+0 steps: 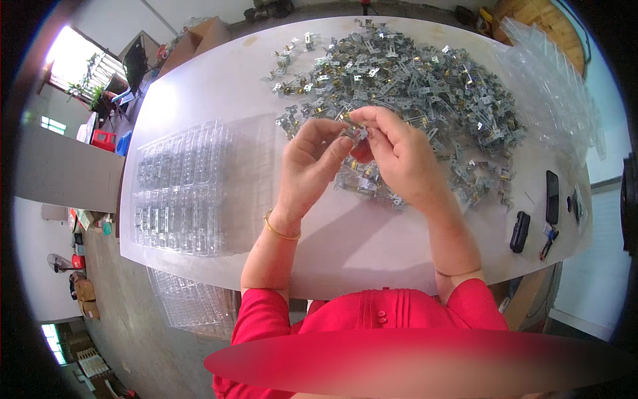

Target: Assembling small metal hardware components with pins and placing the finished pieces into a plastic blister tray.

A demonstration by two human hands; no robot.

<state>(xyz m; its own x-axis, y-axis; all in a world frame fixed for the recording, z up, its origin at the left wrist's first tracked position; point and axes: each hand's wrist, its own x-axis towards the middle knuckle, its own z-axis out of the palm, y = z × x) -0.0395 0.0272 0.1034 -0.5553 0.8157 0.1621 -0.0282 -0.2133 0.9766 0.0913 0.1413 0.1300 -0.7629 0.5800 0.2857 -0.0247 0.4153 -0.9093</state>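
Note:
Both my hands meet over the near edge of a big heap of small metal brackets (pixel 405 73), some with brass-coloured bits. Between my fingertips is one silvery metal bracket (pixel 357 135). My left hand (pixel 312 159) pinches it from the left with thumb and fingers, and my right hand (pixel 402 156) grips it from the right. Its exact shape is partly hidden by the fingers. On the left of the table lies a clear plastic tray (pixel 216 143) with rows of slots; metal pieces sit in several of them.
Clear plastic trays or wrapping (pixel 558 93) lie at the back right. Near the right edge are a black phone (pixel 552 196), a dark case (pixel 520 232) and a small tool with a blue part (pixel 549 243). Another clear tray (pixel 189 299) stands below the table's front left edge.

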